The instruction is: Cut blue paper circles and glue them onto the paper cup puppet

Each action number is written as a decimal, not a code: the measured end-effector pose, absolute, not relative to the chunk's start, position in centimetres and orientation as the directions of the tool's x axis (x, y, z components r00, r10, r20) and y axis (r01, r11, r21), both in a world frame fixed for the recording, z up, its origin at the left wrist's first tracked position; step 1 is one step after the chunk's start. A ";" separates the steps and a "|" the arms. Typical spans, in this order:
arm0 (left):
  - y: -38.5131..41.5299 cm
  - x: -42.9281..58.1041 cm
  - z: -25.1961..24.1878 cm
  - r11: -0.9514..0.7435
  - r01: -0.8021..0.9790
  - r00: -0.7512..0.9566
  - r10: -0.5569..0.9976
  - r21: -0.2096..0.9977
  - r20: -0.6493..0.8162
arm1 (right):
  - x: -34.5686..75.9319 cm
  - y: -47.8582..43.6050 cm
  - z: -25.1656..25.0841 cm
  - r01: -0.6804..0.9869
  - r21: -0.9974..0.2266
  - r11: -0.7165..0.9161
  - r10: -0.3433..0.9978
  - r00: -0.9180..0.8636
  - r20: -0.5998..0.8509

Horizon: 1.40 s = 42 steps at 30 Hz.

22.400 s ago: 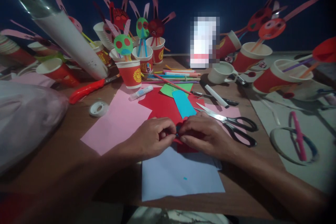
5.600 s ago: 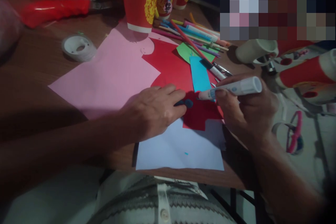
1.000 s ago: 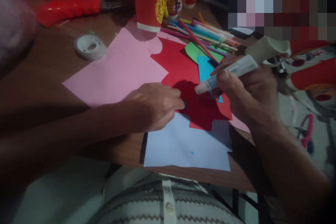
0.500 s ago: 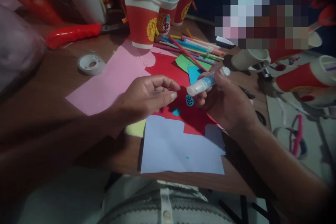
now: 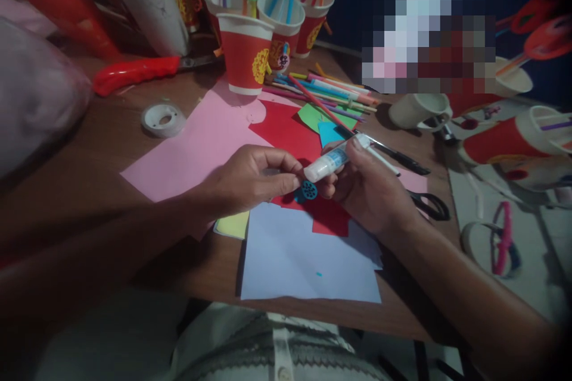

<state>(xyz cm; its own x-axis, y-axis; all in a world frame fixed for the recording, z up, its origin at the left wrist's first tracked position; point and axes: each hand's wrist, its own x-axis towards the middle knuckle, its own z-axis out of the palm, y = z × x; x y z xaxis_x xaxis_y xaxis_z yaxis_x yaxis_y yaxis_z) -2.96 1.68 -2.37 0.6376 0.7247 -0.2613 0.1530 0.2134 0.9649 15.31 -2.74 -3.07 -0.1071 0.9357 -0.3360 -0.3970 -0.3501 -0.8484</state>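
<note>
My right hand (image 5: 364, 181) is closed around a small clear glue tube (image 5: 328, 164) with a blue-printed label, its whitish end pointing left. Just below that end is a small blue paper disc (image 5: 309, 190) with black dots, between my two hands. The thumb and forefinger of my left hand (image 5: 257, 175) are pinched together at the disc's left edge. Close behind the disc, partly covered, a plain blue scrap (image 5: 298, 196) lies on red paper (image 5: 286, 125). Nearer to me is a white sheet (image 5: 286, 262) with a tiny blue snippet on it.
Red paper cups (image 5: 243, 50) holding sticks stand at the back. Pens and colored sticks (image 5: 330, 92) lie before them. A red-handled cutter (image 5: 136, 73), a tape roll (image 5: 163, 120) and pink paper (image 5: 192, 143) are at left. Black-handled scissors (image 5: 431, 205) and a white mug (image 5: 420, 112) are at right.
My right hand has moved left and down with the glue tube and the disc. My left fingers have come to the disc's edge. The view has tilted slightly, showing more of the back.
</note>
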 end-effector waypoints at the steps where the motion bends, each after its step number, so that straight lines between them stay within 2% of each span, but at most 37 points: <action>1: 1.7 -3.0 -2.3 0.213 0.163 0.641 0.719 0.963 -0.268 | 15.3 -2.8 -3.2 -0.399 -0.849 -0.346 0.937 -0.107 -0.332; 9: 1.7 -3.0 -2.3 0.252 0.194 0.666 0.675 0.948 -0.316 | 15.5 -2.8 -3.7 -0.403 -0.859 -0.317 0.948 -0.103 -0.302; 20: 1.6 -2.9 -2.2 0.253 0.231 0.619 0.707 0.939 -0.342 | 15.2 -3.0 -3.7 -0.438 -0.837 -0.328 0.945 -0.132 -0.301; 27: 1.8 -3.2 -2.7 0.271 0.224 0.630 0.693 0.936 -0.351 | 16.5 -2.3 -3.2 -0.466 -0.849 -0.248 0.968 -0.097 -0.229; 30: 1.9 -3.3 -2.7 0.279 0.213 0.645 0.679 0.936 -0.349 | 17.6 -1.9 -3.0 -0.388 -0.895 -0.220 0.975 -0.078 -0.206; 37: 1.9 -3.4 -2.6 0.285 0.217 0.638 0.682 0.934 -0.357 | 19.5 -1.4 -2.3 -0.035 -0.996 -0.080 0.997 0.013 -0.080; 42: 2.0 -3.6 -2.5 0.252 0.207 0.603 0.728 0.945 -0.326 | 19.7 -1.4 -2.1 -0.004 -0.994 -0.106 0.994 0.008 -0.106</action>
<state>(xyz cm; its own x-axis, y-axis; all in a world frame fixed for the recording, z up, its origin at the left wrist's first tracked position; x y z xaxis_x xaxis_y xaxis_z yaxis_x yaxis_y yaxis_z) -3.58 1.95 -2.51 0.6034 0.7275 -0.3265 0.2070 0.2525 0.9452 19.71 -1.44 -2.06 0.0079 0.9943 -0.1060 -0.0043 -0.1060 -0.9944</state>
